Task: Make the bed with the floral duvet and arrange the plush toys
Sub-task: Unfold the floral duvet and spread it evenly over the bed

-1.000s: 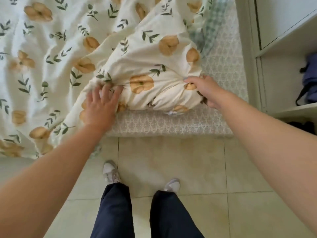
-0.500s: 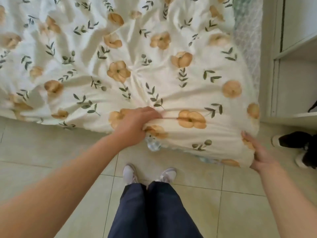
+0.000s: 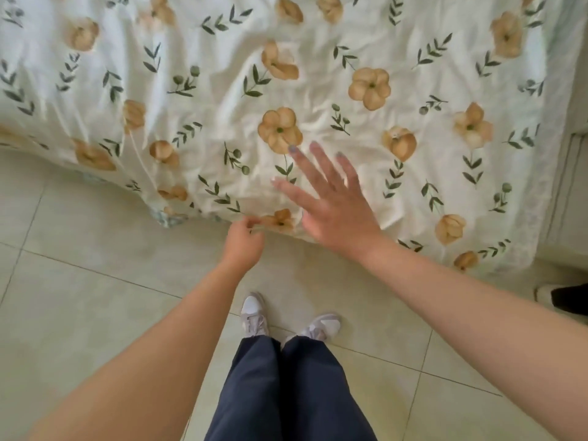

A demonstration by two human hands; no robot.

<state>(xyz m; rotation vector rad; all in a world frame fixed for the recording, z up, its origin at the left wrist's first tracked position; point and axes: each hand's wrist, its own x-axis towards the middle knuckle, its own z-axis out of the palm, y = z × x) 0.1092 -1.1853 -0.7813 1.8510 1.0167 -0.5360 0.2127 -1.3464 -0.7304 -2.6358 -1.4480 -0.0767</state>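
Duvet of cream cotton with tan flowers and green sprigs, spread across pale bed, draped past near edge. Left hand at that edge, thumb and fingers pinching hem. Right hand just beside, fingers straight, splayed over cloth.

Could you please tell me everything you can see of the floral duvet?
The floral duvet is cream, soft-looking cloth printed with tan flowers and green leafy sprigs. It lies spread over the bed, lightly creased, its near edge hanging toward the tiled floor. The left hand pinches that edge; the right hand, open and splayed, is above the top beside it, contact unclear.
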